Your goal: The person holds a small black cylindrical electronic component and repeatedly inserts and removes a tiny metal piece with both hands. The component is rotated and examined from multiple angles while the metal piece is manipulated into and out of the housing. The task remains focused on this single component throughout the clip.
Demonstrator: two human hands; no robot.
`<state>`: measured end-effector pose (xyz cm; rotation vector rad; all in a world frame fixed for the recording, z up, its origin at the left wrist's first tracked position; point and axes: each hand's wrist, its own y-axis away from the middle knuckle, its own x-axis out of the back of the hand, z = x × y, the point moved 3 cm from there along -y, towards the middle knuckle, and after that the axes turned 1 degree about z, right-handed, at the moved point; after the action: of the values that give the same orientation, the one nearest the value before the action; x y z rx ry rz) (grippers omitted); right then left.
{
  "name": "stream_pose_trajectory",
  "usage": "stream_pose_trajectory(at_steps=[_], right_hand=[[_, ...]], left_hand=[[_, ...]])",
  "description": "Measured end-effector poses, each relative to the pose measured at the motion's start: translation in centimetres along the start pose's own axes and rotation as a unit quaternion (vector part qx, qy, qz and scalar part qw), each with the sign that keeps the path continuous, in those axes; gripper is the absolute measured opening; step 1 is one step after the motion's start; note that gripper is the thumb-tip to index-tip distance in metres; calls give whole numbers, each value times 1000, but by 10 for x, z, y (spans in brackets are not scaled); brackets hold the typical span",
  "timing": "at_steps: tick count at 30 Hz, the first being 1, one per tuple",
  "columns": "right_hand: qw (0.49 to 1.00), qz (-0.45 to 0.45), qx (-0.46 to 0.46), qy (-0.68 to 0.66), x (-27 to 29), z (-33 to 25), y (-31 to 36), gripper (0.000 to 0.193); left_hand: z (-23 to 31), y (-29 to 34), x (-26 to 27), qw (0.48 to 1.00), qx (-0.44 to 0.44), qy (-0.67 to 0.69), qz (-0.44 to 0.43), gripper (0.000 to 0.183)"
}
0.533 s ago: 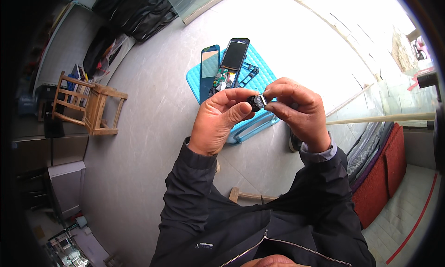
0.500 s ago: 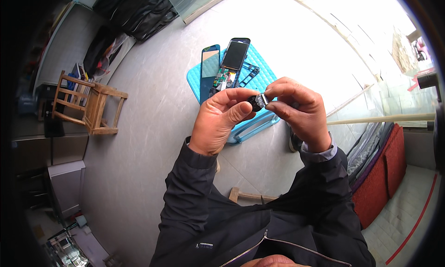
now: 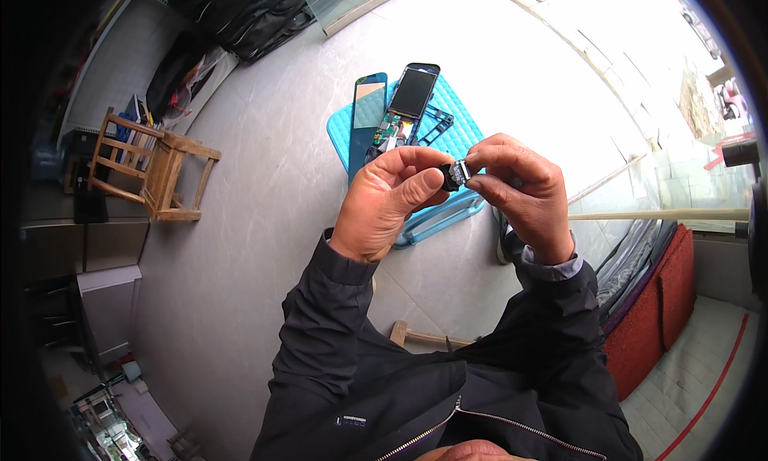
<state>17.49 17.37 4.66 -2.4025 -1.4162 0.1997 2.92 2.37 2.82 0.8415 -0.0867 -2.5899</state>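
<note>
Between both hands is a small black part with a silvery end (image 3: 456,175); its kind is too small to make out. My left hand (image 3: 380,201) pinches its black side between thumb and fingers. On its silvery side, the thumb and fingertips of my right hand (image 3: 524,189) close on it. Below and beyond them stands a blue quilted-top stool (image 3: 468,127). On it lies an opened phone-like device (image 3: 414,91), its green circuit board exposed and its lower end partly behind my left hand. A dark glossy panel (image 3: 366,117) lies left of it, a black frame piece (image 3: 437,125) right.
A wooden chair (image 3: 168,173) stands on the grey tiled floor at the left. Rolled or folded material with a red carpet (image 3: 652,313) leans at the right, beside a glass panel. A wooden piece (image 3: 420,335) shows by my legs.
The view has shifted slightly. Both hands keep hold of the black part, which appears slightly turned, with its silvery end more visible.
</note>
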Motion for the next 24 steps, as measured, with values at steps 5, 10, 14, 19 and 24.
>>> stream_pose_trajectory(at_steps=[5,10,14,19,24], right_hand=[[1000,16,-9,17,-2,3,-1,19],[998,49,-42,-2,-4,5,-1,17],[997,51,-56,4,-3,6,0,15],[994,63,-77,-37,-2,7,2,15],[992,67,-94,-53,1,8,2,17]], left_hand=[[-7,-2,2,999,28,31,7,34],[-15,-3,1,996,58,72,-10,42],[-18,-4,-2,997,49,59,13,44],[-13,-1,-3,999,41,31,0,47],[-10,-1,-4,1000,16,13,-8,43]])
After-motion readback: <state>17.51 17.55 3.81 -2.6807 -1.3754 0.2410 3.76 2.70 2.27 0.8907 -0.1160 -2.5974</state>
